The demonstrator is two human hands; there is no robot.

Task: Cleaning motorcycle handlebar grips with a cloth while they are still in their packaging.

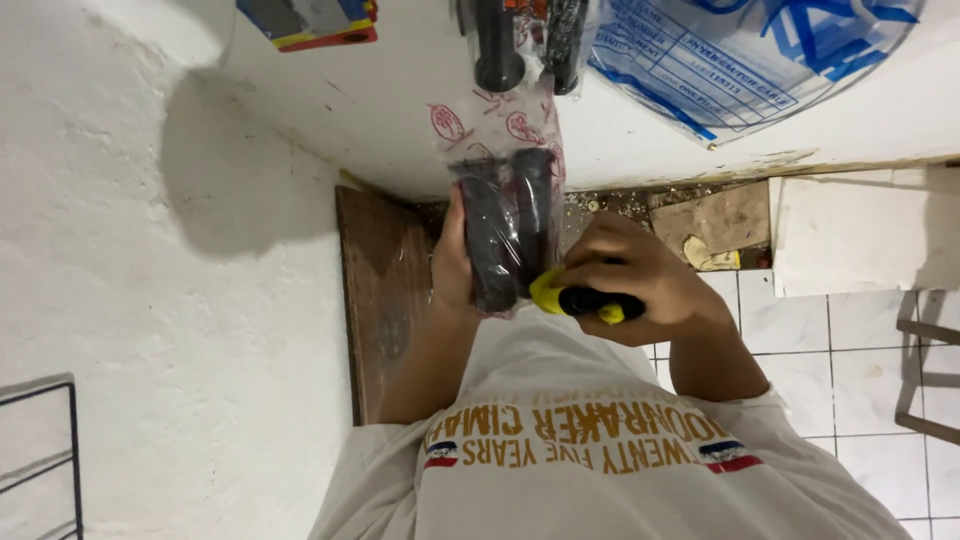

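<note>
Looks like a small parts shop or a home storeroom; cannot tell which. Rough whitewashed wall (pixel 150 300), patchy and uneven. White shelf or ledge (pixel 400 110) carrying packaged goods: black rubber handlebar-type parts in clear plastic bags (pixel 520 40), a large clear bag with blue print (pixel 740 50), a colourful carton edge (pixel 310 20). White tiled floor (pixel 860 400) with grit and debris along the wall base. Brown wooden board (pixel 380 300) leaning by the wall. Black wire rack (pixel 40 450) at the frame edge.
</note>
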